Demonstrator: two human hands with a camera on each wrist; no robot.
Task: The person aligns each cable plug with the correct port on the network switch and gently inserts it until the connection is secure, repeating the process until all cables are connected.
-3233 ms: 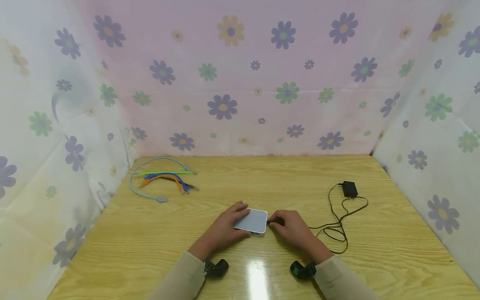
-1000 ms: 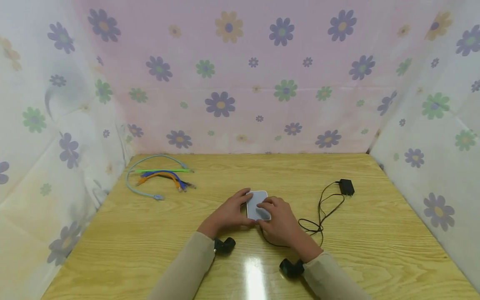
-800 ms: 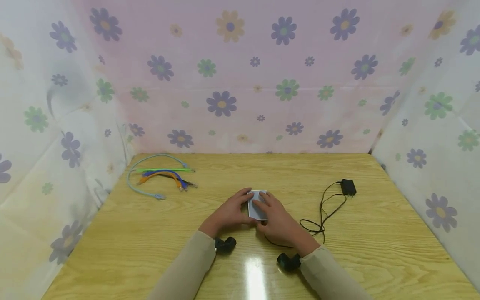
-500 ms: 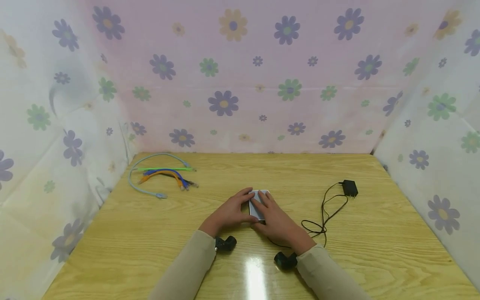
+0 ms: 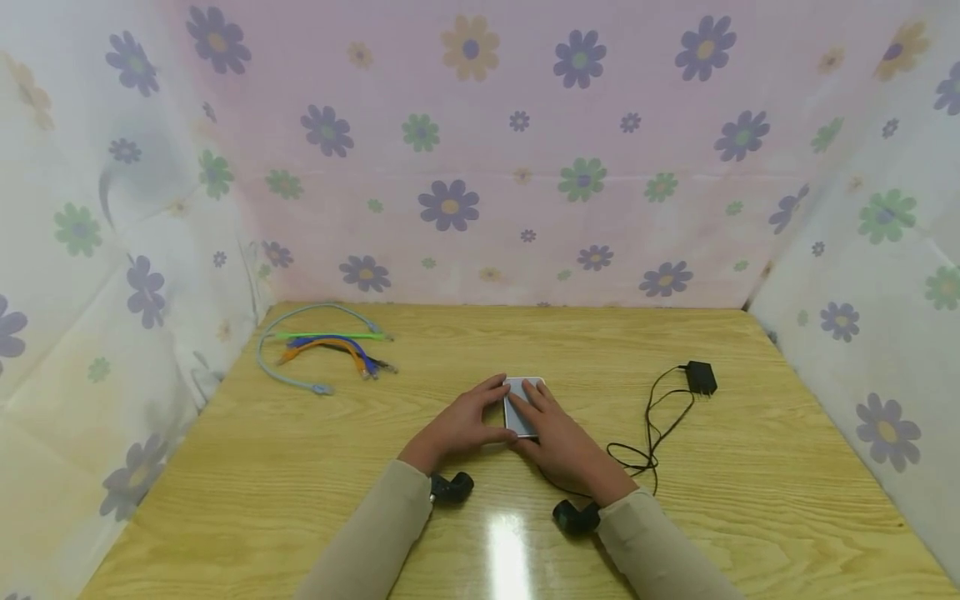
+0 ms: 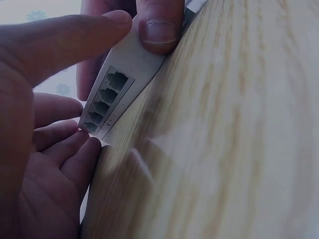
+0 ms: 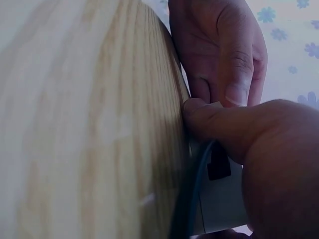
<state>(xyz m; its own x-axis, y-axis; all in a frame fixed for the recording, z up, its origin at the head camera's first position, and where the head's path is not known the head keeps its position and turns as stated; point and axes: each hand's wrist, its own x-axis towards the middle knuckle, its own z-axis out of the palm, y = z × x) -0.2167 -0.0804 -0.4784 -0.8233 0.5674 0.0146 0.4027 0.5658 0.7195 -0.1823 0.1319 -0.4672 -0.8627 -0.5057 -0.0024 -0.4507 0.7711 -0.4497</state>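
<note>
A small white network switch [image 5: 517,421] with a grey top lies on the table, its long side pointing away from me. My left hand [image 5: 463,425] holds it at the left, thumb at the near corner and fingers at the far one. My right hand [image 5: 562,442] grips it from the right, fingers across its top and thumb at the near edge. The left wrist view shows a row of ports [image 6: 102,102] along one side of the switch. In the right wrist view, a black plug [image 7: 218,165] sits at the switch beside the right thumb, with a dark cable [image 7: 192,194] in front.
A black power adapter [image 5: 701,377] lies at the right, its thin cord [image 5: 649,429] looped towards my right hand. Several network cables lie at the back left: a light blue one [image 5: 262,358], a green one [image 5: 330,336], an orange one [image 5: 330,342] and others.
The switch has turned from lying crosswise to pointing away from me. My right hand has left the cable end and now grips the switch. Lately both shifted slightly right.
</note>
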